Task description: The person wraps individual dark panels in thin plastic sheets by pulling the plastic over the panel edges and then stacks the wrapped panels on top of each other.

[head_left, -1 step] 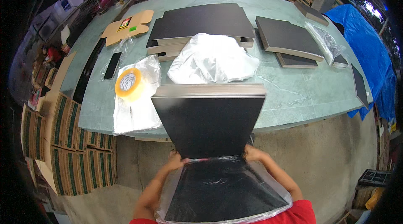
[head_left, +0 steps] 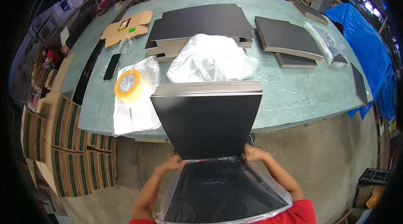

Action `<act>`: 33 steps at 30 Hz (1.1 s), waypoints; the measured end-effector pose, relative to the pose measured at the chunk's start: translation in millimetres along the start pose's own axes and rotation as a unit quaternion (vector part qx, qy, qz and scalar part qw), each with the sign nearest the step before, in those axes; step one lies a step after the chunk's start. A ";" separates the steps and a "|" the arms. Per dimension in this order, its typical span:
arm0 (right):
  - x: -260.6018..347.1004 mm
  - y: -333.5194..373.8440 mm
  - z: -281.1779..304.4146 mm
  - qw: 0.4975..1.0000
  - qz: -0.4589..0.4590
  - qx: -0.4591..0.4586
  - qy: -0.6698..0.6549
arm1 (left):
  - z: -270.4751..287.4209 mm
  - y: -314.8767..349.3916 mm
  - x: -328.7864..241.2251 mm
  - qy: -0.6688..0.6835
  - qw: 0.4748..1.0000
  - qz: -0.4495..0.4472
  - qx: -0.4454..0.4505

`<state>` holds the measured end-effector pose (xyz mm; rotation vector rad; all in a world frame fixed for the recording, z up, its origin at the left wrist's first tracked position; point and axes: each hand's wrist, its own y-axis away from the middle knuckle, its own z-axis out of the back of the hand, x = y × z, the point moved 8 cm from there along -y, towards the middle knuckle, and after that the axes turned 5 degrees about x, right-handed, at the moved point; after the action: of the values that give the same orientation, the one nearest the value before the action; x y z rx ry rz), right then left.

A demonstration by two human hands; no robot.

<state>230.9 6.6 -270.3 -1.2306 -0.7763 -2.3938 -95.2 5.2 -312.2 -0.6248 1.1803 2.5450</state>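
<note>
A thick stack of black boards (head_left: 205, 125) stands tilted up in front of me, its pale layered edges facing upward. Its lower end meets a clear plastic bag (head_left: 275, 190), which has black board inside and lies against my body. My left hand (head_left: 172, 162) is closed at the left corner where stack and bag meet, fingers partly hidden behind. At the opposite corner my right hand (head_left: 255, 153) is closed on the bag's edge and the side of the stack. How much of the stack is inside the bag cannot be made out.
On the green table (head_left: 294, 102) lie white plastic bags (head_left: 214, 58), a yellow tape roll (head_left: 127, 83), a phone (head_left: 112, 66), flattened cardboard (head_left: 126, 29) and more black board stacks (head_left: 201, 20). Cartons (head_left: 82, 169) are piled at left. A blue tarp (head_left: 361, 52) hangs at right.
The stack's top edge has shifted slightly left and upward, and its layers look a little more spread. Both hands stay at the same corners.
</note>
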 end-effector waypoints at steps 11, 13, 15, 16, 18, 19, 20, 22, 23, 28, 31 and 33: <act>-23.1 21.2 -6.9 0.995 -0.089 -0.037 0.015 | 328.2 127.9 -279.7 -0.173 0.849 -0.276 -0.416; -20.2 18.2 -3.0 0.997 -0.060 -0.057 0.003 | 327.8 87.3 -322.8 -0.301 0.803 -0.319 -0.403; -48.4 18.3 -8.9 0.994 -0.029 -0.105 0.019 | 318.9 21.4 -355.1 -0.407 0.773 -0.323 -0.363; -52.9 20.1 -6.6 0.991 -0.056 -0.119 0.023 | 311.6 -9.9 -363.9 -0.451 0.762 -0.312 -0.344; -41.9 20.9 0.5 0.984 -0.102 -0.144 0.035 | 294.2 -55.8 -370.2 -0.491 0.783 -0.268 -0.272; -25.7 21.2 3.7 0.985 -0.159 -0.062 0.019 | 286.2 -62.5 -374.9 -0.501 0.770 -0.278 -0.280; -14.8 24.7 8.6 0.989 -0.127 -0.066 0.030 | 277.2 -64.9 -378.6 -0.512 0.756 -0.289 -0.288; -3.5 29.6 11.6 0.994 -0.063 -0.079 0.050 | 273.4 -68.5 -384.5 -0.544 0.697 -0.314 -0.346; -35.0 26.3 -0.5 0.985 -0.009 -0.134 0.105 | 273.9 -71.0 -389.7 -0.555 0.666 -0.325 -0.378; -37.3 15.2 0.7 0.990 -0.132 -0.026 0.032 | 289.0 -72.7 -377.7 -0.521 0.702 -0.315 -0.370; -43.0 10.1 1.5 0.989 -0.145 -0.008 0.020 | 336.7 -61.6 -376.0 -0.389 0.767 -0.284 -0.424; -46.3 8.1 1.6 0.985 -0.162 -0.014 0.051 | 367.4 -44.2 -366.6 -0.248 0.792 -0.284 -0.480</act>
<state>262.5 3.5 -305.1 -1.0483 -0.9771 -2.7090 143.4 295.3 48.8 -0.3419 -0.4997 2.3443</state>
